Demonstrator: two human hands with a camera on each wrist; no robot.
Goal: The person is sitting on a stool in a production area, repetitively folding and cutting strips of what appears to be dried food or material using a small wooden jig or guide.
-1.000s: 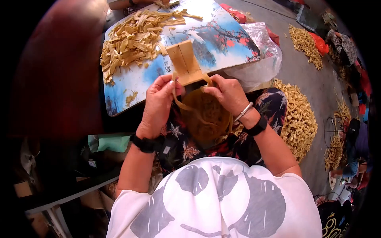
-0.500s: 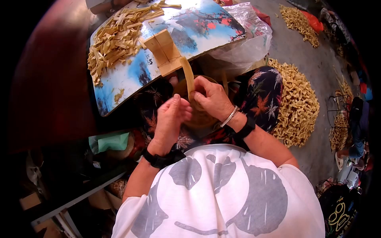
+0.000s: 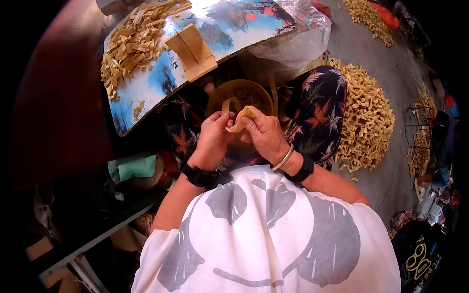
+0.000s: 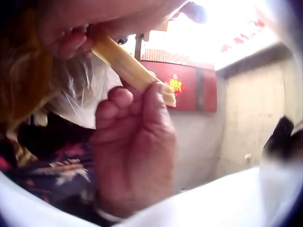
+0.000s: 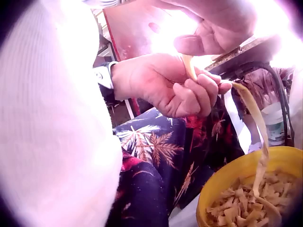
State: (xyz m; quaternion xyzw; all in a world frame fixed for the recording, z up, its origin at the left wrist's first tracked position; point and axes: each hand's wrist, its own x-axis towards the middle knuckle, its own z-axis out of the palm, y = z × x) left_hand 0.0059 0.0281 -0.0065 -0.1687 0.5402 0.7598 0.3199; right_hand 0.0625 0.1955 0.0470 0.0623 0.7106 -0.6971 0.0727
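A flat yellowish strip (image 3: 240, 125) is bent between both hands over the lap. My left hand (image 3: 213, 137) pinches it on one side, with a loop standing up from the fingers. Close beside it, my right hand (image 3: 267, 135) grips the other part between thumb and fingers. In the left wrist view, the strip (image 4: 124, 66) stretches from the near left hand to the thumb of the right hand (image 4: 135, 142). In the right wrist view, a long tail of strip (image 5: 260, 137) hangs from the left hand (image 5: 161, 85) into a yellow bucket (image 5: 208, 198) holding short pieces.
A painted table (image 3: 161, 73) ahead carries a heap of flat strips (image 3: 134, 44) and an L-shaped wooden stand (image 3: 190, 51) at its edge. Right of the knee, a large pile of knotted pieces (image 3: 366, 117) covers the floor. A clear plastic bag (image 3: 308, 44) hangs by the table.
The hands have drawn back from the wooden stand toward the body. Half a second ago only the right hand held the strip, raised; now both hold it, bent into a loop.
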